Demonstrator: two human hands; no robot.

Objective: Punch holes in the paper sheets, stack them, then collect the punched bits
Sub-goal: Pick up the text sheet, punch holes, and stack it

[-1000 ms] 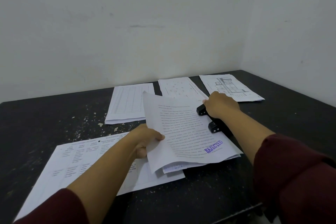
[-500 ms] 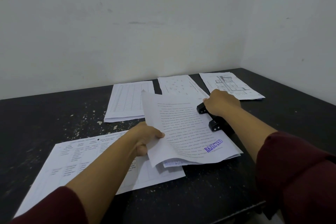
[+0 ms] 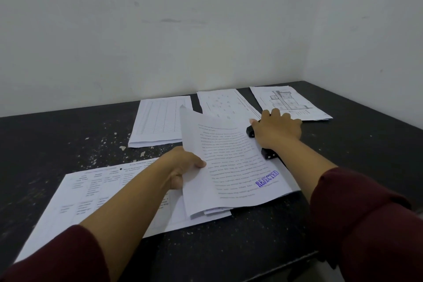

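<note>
A thin sheaf of printed sheets (image 3: 231,162), stamped "REJECTED" in blue near its lower right corner, curls up at its left edge, its right edge slotted into a black hole punch (image 3: 266,152). Four more paper piles lie flat on the dark bench (image 3: 68,139).

Far edge blocked by three paper stacks in a row: table sheet (image 3: 160,121), dotted sheet (image 3: 225,103), floor-plan sheet (image 3: 290,103), narrow dark gaps between them. Centre taken by the held sheaf (image 3: 231,167), hole punch (image 3: 266,153) under its right edge, right hand (image 3: 278,131) on top. Near left covered by the wide form sheet (image 3: 96,192). Bare table (image 3: 57,142) far left, speckled with bits; bare strip along right side and near edge
</note>
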